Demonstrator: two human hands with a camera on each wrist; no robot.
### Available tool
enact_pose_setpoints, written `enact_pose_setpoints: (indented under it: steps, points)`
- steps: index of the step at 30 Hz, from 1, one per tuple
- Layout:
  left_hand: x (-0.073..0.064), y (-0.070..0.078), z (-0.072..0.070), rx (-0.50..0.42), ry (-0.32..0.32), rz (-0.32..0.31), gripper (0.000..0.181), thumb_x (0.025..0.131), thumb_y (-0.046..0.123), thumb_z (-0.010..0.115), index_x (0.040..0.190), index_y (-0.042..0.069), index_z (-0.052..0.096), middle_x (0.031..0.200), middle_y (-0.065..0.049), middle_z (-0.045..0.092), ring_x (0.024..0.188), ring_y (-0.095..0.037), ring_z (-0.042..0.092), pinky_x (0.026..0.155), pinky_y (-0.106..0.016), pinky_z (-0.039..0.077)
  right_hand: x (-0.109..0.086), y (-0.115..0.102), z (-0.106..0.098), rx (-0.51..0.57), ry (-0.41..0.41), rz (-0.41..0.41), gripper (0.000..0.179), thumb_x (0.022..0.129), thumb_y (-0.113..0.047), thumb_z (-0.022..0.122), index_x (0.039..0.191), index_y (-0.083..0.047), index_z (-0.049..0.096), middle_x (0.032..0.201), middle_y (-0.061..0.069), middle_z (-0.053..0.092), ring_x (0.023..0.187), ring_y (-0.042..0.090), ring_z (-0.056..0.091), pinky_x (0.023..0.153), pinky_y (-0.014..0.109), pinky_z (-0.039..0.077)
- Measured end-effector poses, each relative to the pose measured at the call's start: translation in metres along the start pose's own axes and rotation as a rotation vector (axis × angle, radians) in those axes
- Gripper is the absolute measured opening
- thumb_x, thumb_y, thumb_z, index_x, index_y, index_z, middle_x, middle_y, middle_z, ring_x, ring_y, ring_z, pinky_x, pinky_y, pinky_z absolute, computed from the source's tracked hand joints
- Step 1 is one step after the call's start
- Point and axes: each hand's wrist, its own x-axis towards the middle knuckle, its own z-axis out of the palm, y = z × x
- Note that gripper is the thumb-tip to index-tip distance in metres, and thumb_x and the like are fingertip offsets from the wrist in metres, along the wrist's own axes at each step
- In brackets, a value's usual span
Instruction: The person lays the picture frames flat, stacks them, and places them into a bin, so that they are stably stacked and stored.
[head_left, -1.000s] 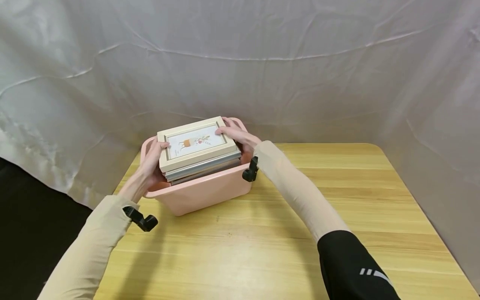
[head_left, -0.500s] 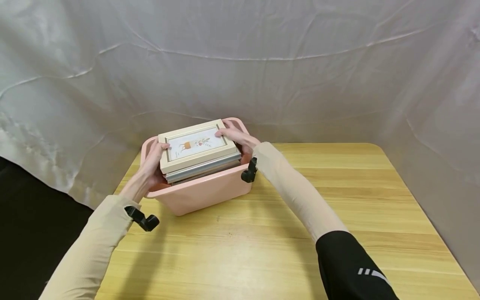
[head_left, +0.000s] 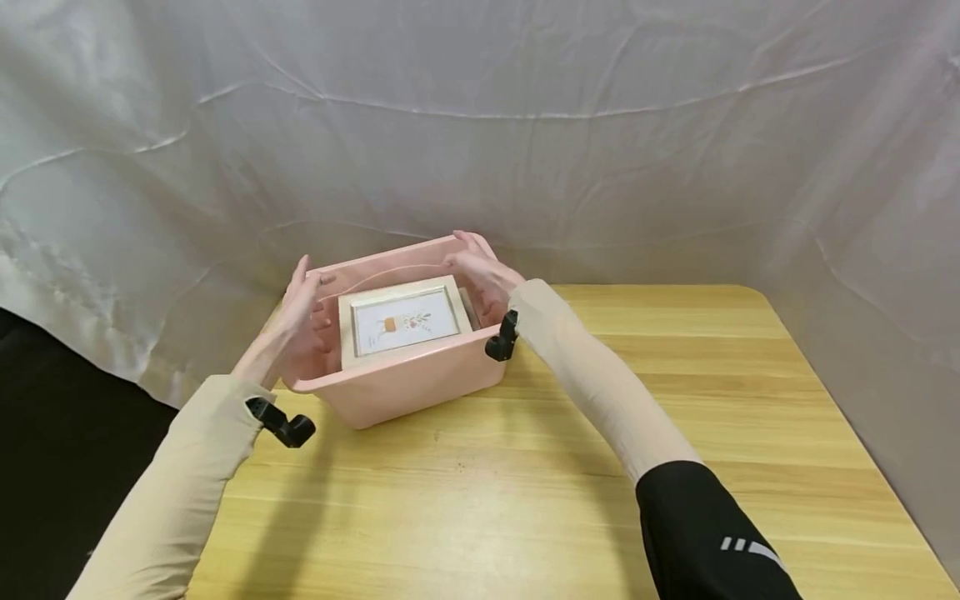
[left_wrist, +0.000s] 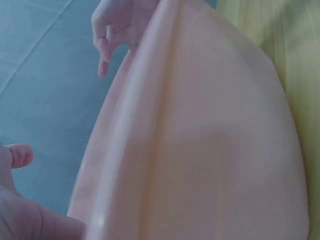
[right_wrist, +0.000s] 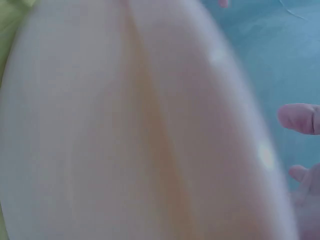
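A cream picture frame (head_left: 405, 322) with an orange animal and leaf drawing lies face up inside a pink plastic bin (head_left: 412, 385). Beside its right end shows the edge of another frame (head_left: 469, 308) below; the rest of the stack is hidden. My left hand (head_left: 298, 307) is at the bin's left end, fingers spread and apart from the frame. At the right end, my right hand (head_left: 486, 273) has loosely extended fingers, some above the rim and some inside. Both wrist views are mostly filled by the bin's outer wall (left_wrist: 225, 125), with fingertips (right_wrist: 299, 119) past the rim.
The bin stands at the back left of a wood-grain table (head_left: 600, 400). Close behind it hangs a pale grey cloth (head_left: 480, 150), which also runs along the right side. Dark fabric (head_left: 67, 450) lies beyond the table's left edge.
The stack of frames, held above the rim between both hands, has dropped down into the bin. Both hands have let go, their fingers spreading outward to the bin's ends.
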Motion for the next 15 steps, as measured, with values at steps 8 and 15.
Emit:
enact_pose_setpoints:
  steps: [8, 15]
  points:
    - [0.004, 0.008, 0.001, -0.045, -0.091, -0.066, 0.073, 0.103, 0.04, 0.03, 0.151, 0.054, -0.023, 0.168, -0.006, -0.024, 0.152, -0.053, -0.005, 0.111, -0.085, 0.004, -0.018, -0.008, -0.007, 0.01, -0.049, -0.086, 0.076, 0.096, -0.026, 0.054, 0.157, -0.05, 0.015, 0.168, -0.019, -0.005, 0.155, 0.024, 0.013, 0.119, 0.065, 0.029]
    - [-0.006, 0.011, -0.008, 0.007, -0.083, -0.003, 0.079, 0.103, 0.034, 0.04, 0.154, 0.053, -0.018, 0.168, -0.017, 0.008, 0.122, -0.029, 0.048, 0.108, -0.044, 0.042, -0.026, -0.02, -0.027, -0.001, -0.076, -0.26, 0.075, 0.102, -0.016, 0.053, 0.161, -0.037, 0.012, 0.153, 0.013, 0.04, 0.124, 0.025, 0.052, 0.114, 0.046, 0.042]
